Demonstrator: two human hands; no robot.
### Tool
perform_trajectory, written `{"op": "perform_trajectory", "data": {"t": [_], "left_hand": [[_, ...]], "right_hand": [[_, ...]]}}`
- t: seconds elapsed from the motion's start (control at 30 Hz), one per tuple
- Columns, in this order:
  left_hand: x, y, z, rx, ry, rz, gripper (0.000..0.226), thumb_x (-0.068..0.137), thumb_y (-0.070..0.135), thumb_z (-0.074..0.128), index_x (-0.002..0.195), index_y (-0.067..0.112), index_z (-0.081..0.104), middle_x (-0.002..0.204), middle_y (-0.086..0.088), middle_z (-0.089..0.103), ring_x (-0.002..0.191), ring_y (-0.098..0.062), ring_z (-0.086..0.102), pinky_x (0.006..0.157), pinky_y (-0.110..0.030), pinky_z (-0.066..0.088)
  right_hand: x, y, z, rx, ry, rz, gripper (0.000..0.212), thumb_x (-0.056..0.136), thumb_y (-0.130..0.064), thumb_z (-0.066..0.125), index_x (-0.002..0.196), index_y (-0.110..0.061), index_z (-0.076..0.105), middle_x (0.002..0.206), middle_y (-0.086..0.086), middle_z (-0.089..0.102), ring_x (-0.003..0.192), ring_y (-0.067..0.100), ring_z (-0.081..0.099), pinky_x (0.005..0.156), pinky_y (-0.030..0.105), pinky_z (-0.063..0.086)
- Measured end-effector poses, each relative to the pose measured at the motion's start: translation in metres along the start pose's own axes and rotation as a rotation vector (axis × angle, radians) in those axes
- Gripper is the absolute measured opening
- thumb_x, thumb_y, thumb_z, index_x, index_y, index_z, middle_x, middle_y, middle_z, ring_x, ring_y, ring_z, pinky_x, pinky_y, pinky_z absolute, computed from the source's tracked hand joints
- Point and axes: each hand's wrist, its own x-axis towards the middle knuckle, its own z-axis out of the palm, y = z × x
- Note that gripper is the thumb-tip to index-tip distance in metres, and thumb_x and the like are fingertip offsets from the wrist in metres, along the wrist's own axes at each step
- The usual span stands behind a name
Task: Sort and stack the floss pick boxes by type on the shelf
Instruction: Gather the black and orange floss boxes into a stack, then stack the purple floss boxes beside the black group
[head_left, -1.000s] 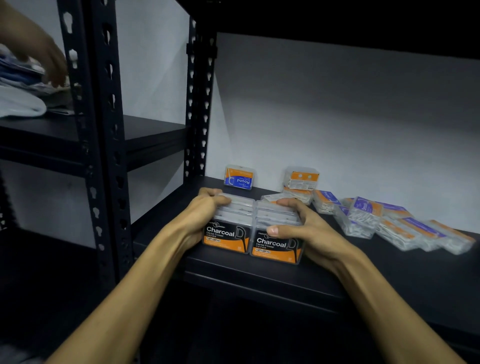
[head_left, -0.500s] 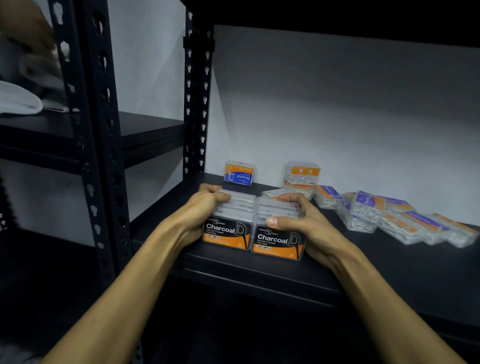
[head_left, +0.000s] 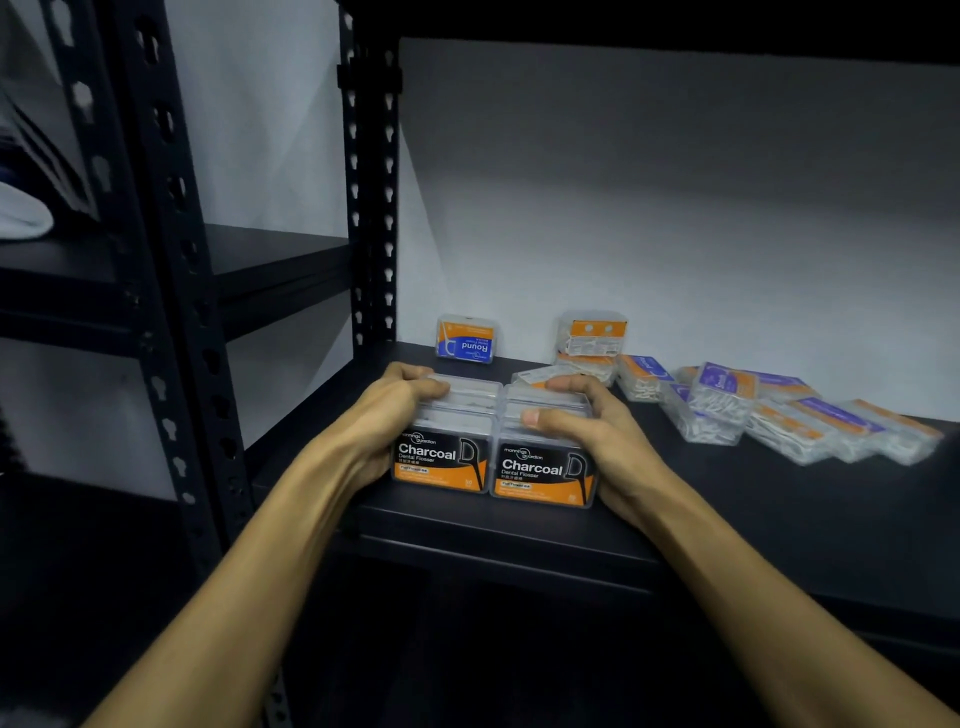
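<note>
Both my hands are on the Charcoal boxes, near the front edge of the black shelf (head_left: 701, 525). Two rows side by side, touching, w/ black-and-orange labels facing me. My left hand (head_left: 384, 415) wraps the left Charcoal row (head_left: 441, 457) from its outer side, fingers curled over the clear lids on top. My right hand (head_left: 597, 431) does the same on the right Charcoal row (head_left: 543, 473): thumb laid across the top toward the middle, fingers curled over the far end. So both grips are closed round the boxes, squeezing the two rows together. Can't tell how many boxes deep each row goes; lids blur into each other.

Further back, near the wall, a Round floss box (head_left: 466, 340) w/ blue-and-orange label stands upright by itself, its print upside down. To its right an orange-topped clear box (head_left: 592, 332) sits on top of another box. Right of that, a loose spread of purple-and-orange boxes (head_left: 800, 415) lies tipped and overlapping along the shelf, well apart from my hands.

Left side: the rack's perforated upright post (head_left: 176, 291), and beyond it another shelf level w/ something white (head_left: 21, 213) at the frame edge, too blurred to name.
</note>
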Motion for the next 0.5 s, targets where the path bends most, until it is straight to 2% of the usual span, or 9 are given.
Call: {"op": "perform_trajectory", "data": {"t": [0.13, 0.27, 0.33, 0.4, 0.47, 0.5], "left_hand": [[0.002, 0.001, -0.002, 0.317, 0.04, 0.079, 0.02, 0.092, 0.024, 0.061, 0.109, 0.015, 0.055, 0.097, -0.008, 0.065, 0.077, -0.02, 0.064, 0.065, -0.032, 0.05], [0.003, 0.006, -0.006, 0.577, 0.063, 0.149, 0.023, 0.088, 0.038, 0.06, 0.105, 0.022, 0.058, 0.103, -0.003, 0.068, 0.089, -0.017, 0.064, 0.081, -0.037, 0.051], [0.0, 0.009, -0.007, 0.653, 0.061, 0.156, 0.038, 0.088, 0.042, 0.06, 0.121, 0.023, 0.056, 0.117, -0.001, 0.065, 0.098, -0.017, 0.064, 0.088, -0.038, 0.051], [-0.003, 0.013, -0.008, 0.669, 0.061, 0.161, 0.06, 0.09, 0.048, 0.06, 0.141, 0.021, 0.045, 0.136, -0.004, 0.057, 0.111, -0.018, 0.06, 0.093, -0.034, 0.047], [-0.006, 0.02, -0.007, 0.688, 0.08, 0.185, 0.071, 0.089, 0.057, 0.058, 0.147, 0.019, 0.04, 0.145, -0.005, 0.051, 0.123, -0.02, 0.054, 0.097, -0.032, 0.042], [-0.008, 0.025, -0.006, 0.707, 0.101, 0.205, 0.073, 0.089, 0.06, 0.057, 0.146, 0.018, 0.042, 0.145, -0.005, 0.051, 0.125, -0.02, 0.053, 0.099, -0.033, 0.041]], "right_hand": [[0.001, 0.001, -0.001, 0.021, 0.023, 0.001, 0.058, 0.067, -0.023, 0.086, 0.118, -0.017, 0.06, 0.116, 0.016, 0.067, 0.09, 0.032, 0.074, 0.077, 0.043, 0.059], [0.003, 0.003, -0.003, 0.051, 0.037, -0.016, 0.053, 0.065, -0.038, 0.082, 0.11, -0.016, 0.066, 0.119, 0.017, 0.067, 0.099, 0.03, 0.072, 0.085, 0.044, 0.058], [0.004, 0.001, -0.004, 0.079, 0.052, -0.03, 0.057, 0.066, -0.043, 0.081, 0.113, -0.013, 0.067, 0.121, 0.017, 0.068, 0.108, 0.031, 0.069, 0.096, 0.047, 0.054], [0.004, 0.0, -0.005, 0.136, 0.038, -0.051, 0.063, 0.069, -0.045, 0.081, 0.118, -0.008, 0.066, 0.122, 0.017, 0.068, 0.116, 0.034, 0.065, 0.106, 0.054, 0.046], [0.0, -0.002, -0.009, 0.136, 0.059, -0.073, 0.061, 0.072, -0.046, 0.08, 0.118, -0.007, 0.067, 0.121, 0.014, 0.069, 0.117, 0.031, 0.064, 0.107, 0.053, 0.045], [-0.004, -0.004, -0.013, 0.097, 0.088, -0.088, 0.055, 0.074, -0.045, 0.078, 0.116, -0.01, 0.068, 0.119, 0.01, 0.071, 0.116, 0.027, 0.065, 0.105, 0.048, 0.047]]}}
